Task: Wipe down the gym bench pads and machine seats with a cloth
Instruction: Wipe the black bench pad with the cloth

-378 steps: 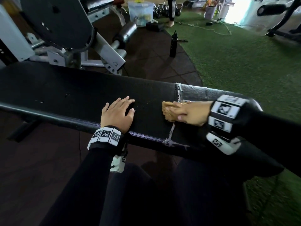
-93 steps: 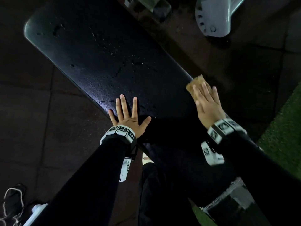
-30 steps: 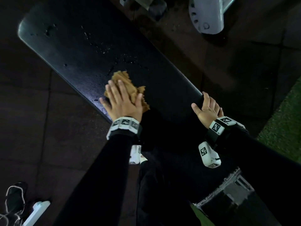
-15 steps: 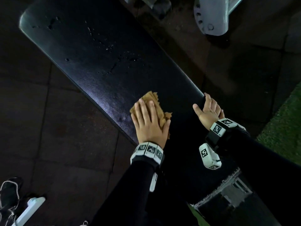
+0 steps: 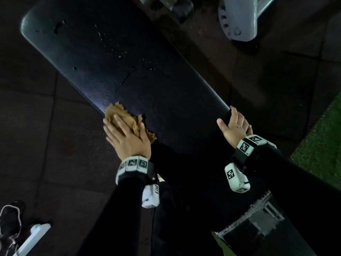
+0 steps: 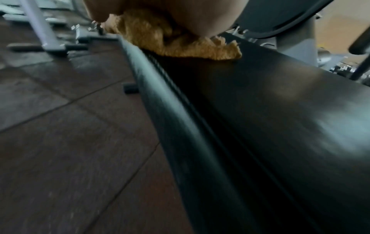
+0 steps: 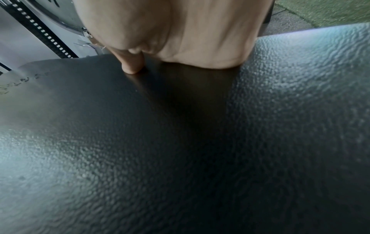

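A long black bench pad (image 5: 129, 52) runs diagonally away from me, with small droplets on its far half. My left hand (image 5: 127, 137) lies flat with straight fingers on a tan cloth (image 5: 118, 112) and presses it onto the pad's left edge. The left wrist view shows the cloth (image 6: 160, 39) bunched under the palm, right at the pad's side seam (image 6: 180, 110). My right hand (image 5: 233, 126) holds the pad's right edge, fingers curled over the side and thumb on top. In the right wrist view the palm (image 7: 180, 31) rests on the textured pad (image 7: 180, 142).
A grey machine part (image 5: 238, 17) stands on the dark rubber floor beyond the pad's right side. Green turf (image 5: 321, 148) lies to the right. A shoe (image 5: 9, 218) and a white object (image 5: 33, 237) sit at the lower left. A taped pad section (image 5: 258, 224) is near me.
My left hand has slid the cloth from the far middle of the pad back towards me and then across to the left edge. The right hand has kept its hold on the right edge.
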Available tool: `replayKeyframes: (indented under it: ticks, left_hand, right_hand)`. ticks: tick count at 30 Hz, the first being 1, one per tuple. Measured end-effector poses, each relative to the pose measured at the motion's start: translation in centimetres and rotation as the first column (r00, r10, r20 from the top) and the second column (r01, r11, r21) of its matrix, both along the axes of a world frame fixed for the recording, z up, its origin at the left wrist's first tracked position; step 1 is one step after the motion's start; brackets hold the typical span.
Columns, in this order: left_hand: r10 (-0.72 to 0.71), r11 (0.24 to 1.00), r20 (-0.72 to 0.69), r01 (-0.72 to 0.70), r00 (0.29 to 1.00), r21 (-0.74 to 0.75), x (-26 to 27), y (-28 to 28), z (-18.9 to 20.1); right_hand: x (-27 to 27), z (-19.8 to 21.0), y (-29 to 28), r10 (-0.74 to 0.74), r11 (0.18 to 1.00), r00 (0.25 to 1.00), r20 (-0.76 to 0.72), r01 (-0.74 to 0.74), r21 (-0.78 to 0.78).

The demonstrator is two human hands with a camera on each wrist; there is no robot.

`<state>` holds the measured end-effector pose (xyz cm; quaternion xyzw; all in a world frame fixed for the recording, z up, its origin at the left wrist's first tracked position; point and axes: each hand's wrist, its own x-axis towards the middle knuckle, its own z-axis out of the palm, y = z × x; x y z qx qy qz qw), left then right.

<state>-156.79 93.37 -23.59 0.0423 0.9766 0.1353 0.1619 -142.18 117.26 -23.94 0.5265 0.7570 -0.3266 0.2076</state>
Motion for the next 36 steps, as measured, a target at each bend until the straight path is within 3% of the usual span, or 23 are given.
replayKeyframes:
  ticks: [3,6,9,12,15,19,22,24,28,31,36]
  left_hand:
    - [0.098,0.983,0.076,-0.109,0.992,0.150,3.8,0.2,-0.1]
    - [0.037,0.991,0.059,-0.044,0.998,0.129,5.2,1.0,-0.3]
    - [0.079,0.981,0.041,-0.085,0.996,0.175,3.7,0.7,-0.8]
    - [0.209,0.929,0.081,-0.224,0.974,0.296,1.0,0.0,-1.3]
    - [0.356,0.830,0.194,-0.405,0.914,0.383,-1.2,-0.8,-1.9]
    - [0.413,0.757,0.234,-0.474,0.880,0.449,-1.5,-1.5,-2.6]
    - [0.449,0.733,0.229,-0.503,0.864,0.457,0.8,-1.1,-2.6]
    - [0.467,0.720,0.223,-0.515,0.856,0.466,3.2,-0.9,-2.4]
    - [0.487,0.678,0.271,-0.555,0.831,0.482,6.6,-0.9,-2.6]
    - [0.455,0.700,0.273,-0.529,0.848,0.480,5.4,-1.1,-2.8]
    - [0.313,0.823,0.213,-0.376,0.926,0.426,-1.5,-2.1,-2.4]
  right_hand:
    - [0.0,0.0,0.1,0.011,1.000,1.000,0.014,-0.011,-0.009]
    - [0.0,-0.1,0.1,0.012,1.000,1.000,0.019,-0.012,-0.003]
    - [0.0,-0.1,0.0,0.014,1.000,1.000,0.014,-0.014,0.008]
    - [0.1,-0.2,0.1,0.020,1.000,1.000,0.021,-0.020,0.004]
    - [0.0,0.1,0.2,0.027,1.000,0.999,0.046,-0.027,-0.017]
    - [-1.0,1.3,-0.8,0.088,0.985,0.996,-0.004,-0.086,0.152]
    - [-3.1,2.2,-1.6,0.251,0.937,0.964,-0.086,-0.219,0.273]
    - [-5.5,2.1,-1.7,0.288,0.931,0.953,-0.098,-0.255,0.259]
    - [-10.2,0.9,-1.3,0.194,0.977,0.979,-0.066,-0.187,0.097]
    - [-11.4,0.0,-0.9,0.190,0.981,0.982,0.000,-0.190,0.042]
    - [-11.1,-0.5,-0.9,0.215,0.975,0.976,0.041,-0.217,0.049]
